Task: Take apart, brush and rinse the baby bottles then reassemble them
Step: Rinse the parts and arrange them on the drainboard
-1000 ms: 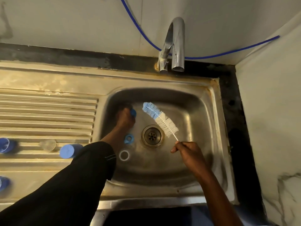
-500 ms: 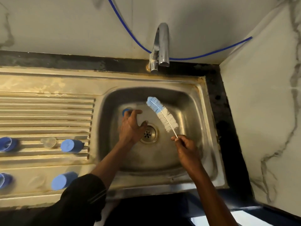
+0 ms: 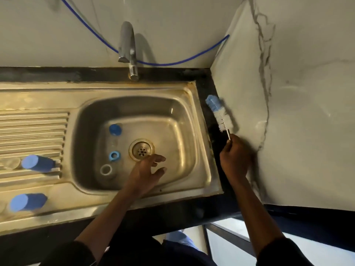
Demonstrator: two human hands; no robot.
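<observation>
Sink (image 3: 134, 89): steel, single basin, ribbed draining board (image 3: 32, 129) on its left, set in a dark bench (image 3: 215, 169).
Drain (image 3: 141, 150): middle of basin floor.
Bottle brush (image 3: 219, 114): tilted, head pointing up and back-left. Bristles blue at tip, white nearer handle. Head over bench strip between sink rim and marble wall (image 3: 288, 112); touching wall or not, cannot tell.
Right hand (image 3: 235, 158): fingers curled round thin white handle of Bottle brush. Outside the basin, over bench strip right of Sink.
Left hand (image 3: 148, 169): empty, fingers spread and fairly straight. Over basin floor just front-right of Drain; contact with the steel cannot be told.
Blue cap (image 3: 115, 129): on basin floor, back-left of Drain, apart from both hands.
Blue ring (image 3: 114, 156): on basin floor, just left of Drain.
White ring (image 3: 106, 169): on basin floor, front-left of Blue ring, near it, not touching.
Upper blue cylinder (image 3: 37, 163): on its side on draining board ribs, near basin edge. Blurred; bottle or cover, cannot tell.
Lower blue cylinder (image 3: 26, 202): on its side on flat front part of draining board, well left of basin; blurred too.
Tap (image 3: 127, 48): at back rim, spout toward basin.
Blue hose (image 3: 172, 63): runs along back wall behind Tap.
Sleeves (image 3: 284, 252): dark, both arms.
</observation>
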